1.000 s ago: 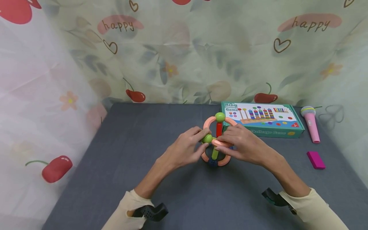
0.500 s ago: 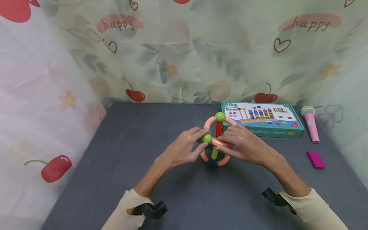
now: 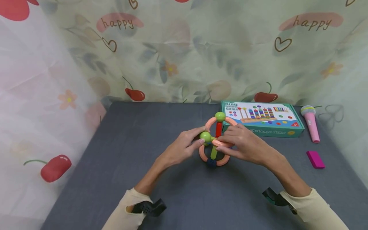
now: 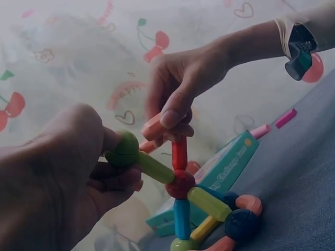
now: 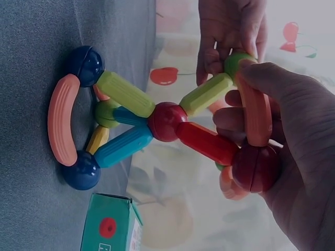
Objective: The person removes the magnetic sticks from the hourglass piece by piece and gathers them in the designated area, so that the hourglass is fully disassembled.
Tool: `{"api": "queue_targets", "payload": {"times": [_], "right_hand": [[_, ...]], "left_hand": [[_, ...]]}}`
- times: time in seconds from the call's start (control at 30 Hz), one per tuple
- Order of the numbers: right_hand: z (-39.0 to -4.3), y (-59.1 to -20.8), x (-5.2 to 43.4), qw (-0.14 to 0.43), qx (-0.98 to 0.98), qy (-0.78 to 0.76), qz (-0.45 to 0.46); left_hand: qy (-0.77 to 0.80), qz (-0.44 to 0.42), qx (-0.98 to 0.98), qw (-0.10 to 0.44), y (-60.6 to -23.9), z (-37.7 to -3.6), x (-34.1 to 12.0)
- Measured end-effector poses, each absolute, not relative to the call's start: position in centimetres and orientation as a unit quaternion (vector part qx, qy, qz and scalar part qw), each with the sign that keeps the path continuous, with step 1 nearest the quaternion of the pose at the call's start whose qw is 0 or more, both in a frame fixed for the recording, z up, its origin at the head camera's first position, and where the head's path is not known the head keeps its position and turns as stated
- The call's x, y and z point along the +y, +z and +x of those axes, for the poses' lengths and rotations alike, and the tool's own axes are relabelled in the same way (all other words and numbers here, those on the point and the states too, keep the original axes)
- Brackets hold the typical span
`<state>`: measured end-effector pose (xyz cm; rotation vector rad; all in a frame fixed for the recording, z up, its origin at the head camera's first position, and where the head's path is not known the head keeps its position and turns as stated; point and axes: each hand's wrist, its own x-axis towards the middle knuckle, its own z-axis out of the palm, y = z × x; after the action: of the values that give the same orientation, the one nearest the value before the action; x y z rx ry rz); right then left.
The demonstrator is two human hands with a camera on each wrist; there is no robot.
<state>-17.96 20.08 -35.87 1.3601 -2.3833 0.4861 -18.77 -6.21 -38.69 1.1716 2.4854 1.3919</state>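
A toy frame of coloured rods and balls (image 3: 215,142) stands on the grey table (image 3: 120,153): a red centre ball (image 5: 167,121), green, blue, red and yellow rods, dark blue balls and curved salmon arcs. My left hand (image 3: 184,147) pinches a green ball (image 3: 205,136) at the end of a green rod (image 4: 155,167). My right hand (image 3: 242,143) grips a curved salmon arc (image 5: 256,117) that reaches from that green ball to a dark red ball (image 5: 256,167) in its palm.
A teal ring game box (image 3: 261,118) lies just behind the toy. A pink toy microphone (image 3: 311,123) and a magenta block (image 3: 315,159) lie at the right. Patterned curtains hang behind and to the left of the table.
The green ball in my left hand has shifted slightly up and left. The right hand and the rest of the toy stay nearly still.
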Motion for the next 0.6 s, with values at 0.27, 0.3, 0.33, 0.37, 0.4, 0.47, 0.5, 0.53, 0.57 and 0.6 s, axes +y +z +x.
{"api": "queue_targets", "payload": {"times": [0.27, 0.3, 0.33, 0.37, 0.4, 0.47, 0.5, 0.53, 0.57, 0.6], "right_hand": [[-18.1, -35.9, 19.9, 0.176, -0.839, 0.173, 0.485], [-18.1, -35.9, 19.9, 0.175, -0.839, 0.174, 0.485], [-18.1, -35.9, 19.9, 0.174, -0.84, 0.173, 0.484], [-18.1, -35.9, 19.9, 0.173, -0.84, 0.172, 0.484], [-18.1, -35.9, 19.8, 0.173, -0.841, 0.171, 0.484], [-18.1, -35.9, 19.8, 0.172, -0.842, 0.168, 0.483], [-18.1, -35.8, 19.9, 0.171, -0.843, 0.166, 0.483], [-18.1, -35.8, 19.9, 0.171, -0.844, 0.164, 0.482], [-18.1, -35.8, 19.9, 0.17, -0.845, 0.163, 0.481], [-18.1, -35.8, 19.9, 0.17, -0.846, 0.16, 0.48]], "left_hand": [[0.507, 0.381, 0.77, 0.061, -39.2, -19.2, -6.4], [0.516, 0.381, 0.764, 0.066, -39.3, -19.2, -6.5], [0.526, 0.38, 0.757, 0.073, -39.4, -19.3, -6.6], [0.536, 0.379, 0.751, 0.078, -39.4, -19.3, -6.7], [0.544, 0.379, 0.744, 0.081, -39.4, -19.3, -6.8], [0.556, 0.38, 0.735, 0.08, -39.3, -19.4, -7.1], [0.56, 0.379, 0.733, 0.077, -39.2, -19.5, -7.3], [0.561, 0.376, 0.734, 0.073, -39.1, -19.5, -7.4], [0.558, 0.373, 0.738, 0.067, -39.0, -19.5, -7.6], [0.554, 0.369, 0.744, 0.061, -38.8, -19.4, -7.9]]}}
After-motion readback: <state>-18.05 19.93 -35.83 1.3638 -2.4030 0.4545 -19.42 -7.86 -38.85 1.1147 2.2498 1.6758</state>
